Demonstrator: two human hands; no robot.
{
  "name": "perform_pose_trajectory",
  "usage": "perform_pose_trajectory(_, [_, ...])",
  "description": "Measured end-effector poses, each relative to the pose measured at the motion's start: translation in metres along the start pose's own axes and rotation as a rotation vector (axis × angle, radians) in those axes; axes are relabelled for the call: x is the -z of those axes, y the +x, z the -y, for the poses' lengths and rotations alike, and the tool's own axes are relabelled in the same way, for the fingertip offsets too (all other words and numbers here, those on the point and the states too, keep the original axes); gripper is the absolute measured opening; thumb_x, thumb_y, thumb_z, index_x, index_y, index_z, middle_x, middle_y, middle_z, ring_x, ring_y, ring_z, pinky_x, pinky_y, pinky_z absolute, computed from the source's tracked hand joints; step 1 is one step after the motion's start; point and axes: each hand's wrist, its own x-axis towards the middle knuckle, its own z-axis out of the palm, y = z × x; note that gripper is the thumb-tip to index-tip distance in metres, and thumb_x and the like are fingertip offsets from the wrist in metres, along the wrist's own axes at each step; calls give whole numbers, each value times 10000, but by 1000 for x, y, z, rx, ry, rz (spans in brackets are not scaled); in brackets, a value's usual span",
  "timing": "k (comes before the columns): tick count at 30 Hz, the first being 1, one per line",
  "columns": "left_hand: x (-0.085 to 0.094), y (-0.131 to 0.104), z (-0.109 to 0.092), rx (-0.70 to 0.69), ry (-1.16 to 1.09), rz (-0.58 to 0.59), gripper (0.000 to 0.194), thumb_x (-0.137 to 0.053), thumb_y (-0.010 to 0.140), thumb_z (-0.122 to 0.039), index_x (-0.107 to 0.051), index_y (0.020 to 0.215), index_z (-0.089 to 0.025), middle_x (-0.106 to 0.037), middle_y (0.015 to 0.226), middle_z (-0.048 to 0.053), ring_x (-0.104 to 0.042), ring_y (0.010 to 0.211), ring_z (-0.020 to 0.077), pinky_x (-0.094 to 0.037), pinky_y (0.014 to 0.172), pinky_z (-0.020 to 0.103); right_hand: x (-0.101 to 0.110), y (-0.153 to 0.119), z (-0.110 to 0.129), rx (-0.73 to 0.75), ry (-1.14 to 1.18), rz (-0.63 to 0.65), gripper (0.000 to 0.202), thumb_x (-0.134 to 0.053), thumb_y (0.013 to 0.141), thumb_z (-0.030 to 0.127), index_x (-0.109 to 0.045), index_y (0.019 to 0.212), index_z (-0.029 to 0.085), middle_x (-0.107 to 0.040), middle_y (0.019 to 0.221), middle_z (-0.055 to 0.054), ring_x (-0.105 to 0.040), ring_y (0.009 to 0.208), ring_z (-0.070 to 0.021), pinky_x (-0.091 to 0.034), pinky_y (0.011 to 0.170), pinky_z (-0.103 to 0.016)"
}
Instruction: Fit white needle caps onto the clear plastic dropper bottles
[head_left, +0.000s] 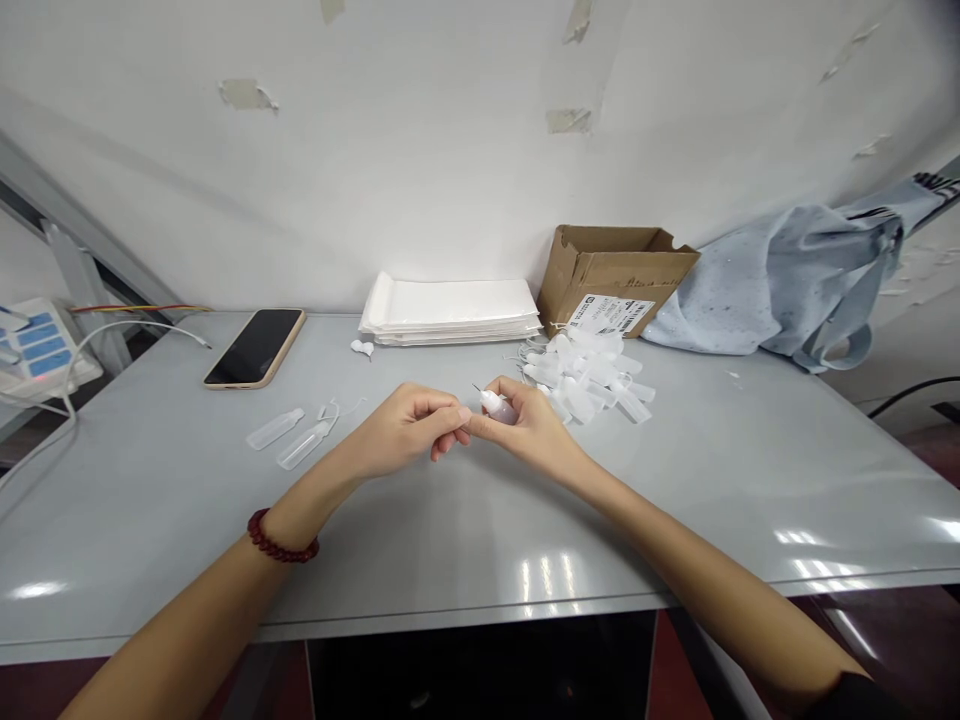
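Above the middle of the table, my right hand grips a small translucent needle-tip bottle. Its white cap and thin metal needle point up and to the left. My left hand is closed in a pinch, its thumb tip meeting my right thumb; whatever lies between its fingers is hidden. To the left lie a capless translucent bottle and a second small bottle with a thin string-like strap by its neck. A heap of similar small bottles lies just beyond my right hand.
White caps lie before a stack of white padded envelopes. A cardboard box stands behind the heap, beside a light blue cloth bag. A phone and white cable lie left on the grey table.
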Motion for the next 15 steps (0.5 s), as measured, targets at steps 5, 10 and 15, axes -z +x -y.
perform_pose_trajectory(5, [-1,-2,-3,-6,-88,2,318,-446,815,-211,-599,547,-133,-563,497,-17,-508,481,90,-434,544,223,2,-2,4,-45,115,105,363,-719,704,387,-418,648,192,-334,544,89,-258,499,-59,-170,458,-219])
perform_pose_trajectory(10, [0,-2,-4,-26,-105,23,298,-475,785,-186,-576,508,-144,-537,452,-25,-519,482,102,-434,536,227,3,-3,5,-47,179,169,351,-740,685,377,-448,662,185,-429,581,74,-313,519,-61,-205,475,-217])
perform_pose_trajectory(15, [1,-3,-1,-27,-155,101,289,-498,789,-187,-588,519,-137,-519,437,-30,-513,469,102,-475,581,249,4,-3,3,-66,207,231,380,-757,660,387,-433,654,188,-428,576,74,-309,525,-63,-206,483,-224])
